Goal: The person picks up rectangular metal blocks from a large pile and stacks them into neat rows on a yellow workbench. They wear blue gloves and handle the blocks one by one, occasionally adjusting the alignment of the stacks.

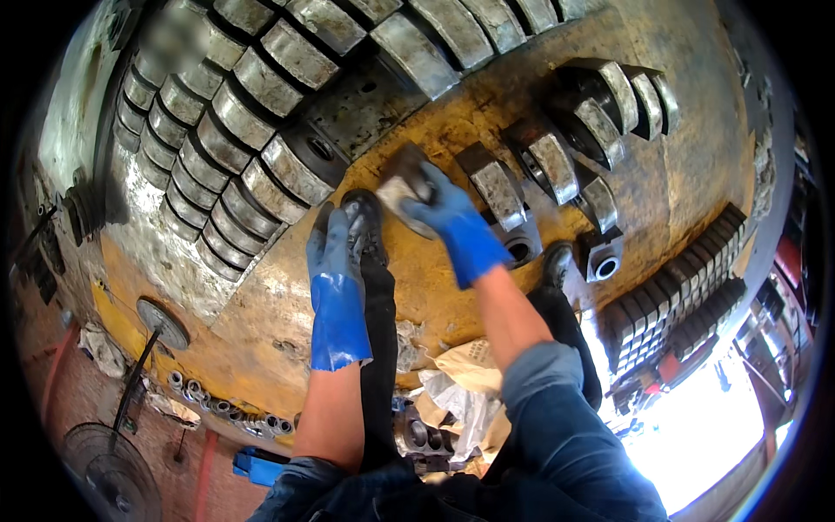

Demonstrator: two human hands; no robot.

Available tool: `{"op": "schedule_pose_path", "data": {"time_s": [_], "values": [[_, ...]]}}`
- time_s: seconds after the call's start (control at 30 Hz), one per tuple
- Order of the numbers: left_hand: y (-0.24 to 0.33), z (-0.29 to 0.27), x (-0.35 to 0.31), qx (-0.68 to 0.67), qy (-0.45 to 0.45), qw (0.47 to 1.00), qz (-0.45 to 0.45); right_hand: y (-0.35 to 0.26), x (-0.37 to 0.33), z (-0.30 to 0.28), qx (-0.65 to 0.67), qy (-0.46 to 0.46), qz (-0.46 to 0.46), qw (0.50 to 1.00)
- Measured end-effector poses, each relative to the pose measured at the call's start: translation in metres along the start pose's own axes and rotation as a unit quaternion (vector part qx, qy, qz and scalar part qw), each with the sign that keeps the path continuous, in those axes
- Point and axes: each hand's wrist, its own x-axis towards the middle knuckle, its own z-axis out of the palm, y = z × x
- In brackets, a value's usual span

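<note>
My right hand (442,202), in a blue rubber glove, grips a curved metal block (396,190) over the yellow-brown surface. The block is slightly blurred, and its lower side is hidden. My left hand (329,248), gloved alike, is held beside my dark shoe (365,217) with its fingers stretched out and nothing in them. Just right of the gripped block lies another curved block (496,185) with a shiny worn face. Several more of the kind, such as this curved block (550,161), are scattered farther right.
Packed rows of similar blocks (235,126) cover the far left. Stacks of small dark blocks (678,283) stand at the right. A round plate on a rod (163,322) is at the lower left, near a line of metal rings (222,406). Torn paper sacking (470,374) lies between my legs.
</note>
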Motion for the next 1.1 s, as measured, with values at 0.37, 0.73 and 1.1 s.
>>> {"op": "schedule_pose_path", "data": {"time_s": [0.37,0.73,1.1], "values": [[0.025,-0.003,0.016,0.041,0.041,0.998,0.017,-0.018,-0.063,-0.003,-0.359,0.23,-0.095,0.899],[0.054,-0.035,0.043,-0.06,0.102,0.993,0.027,-0.161,0.091,0.151,-0.209,-0.066,0.006,0.976],[0.052,-0.049,0.03,-0.085,0.104,0.991,0.022,-0.112,0.035,0.124,0.222,-0.058,-0.021,0.973]]}}
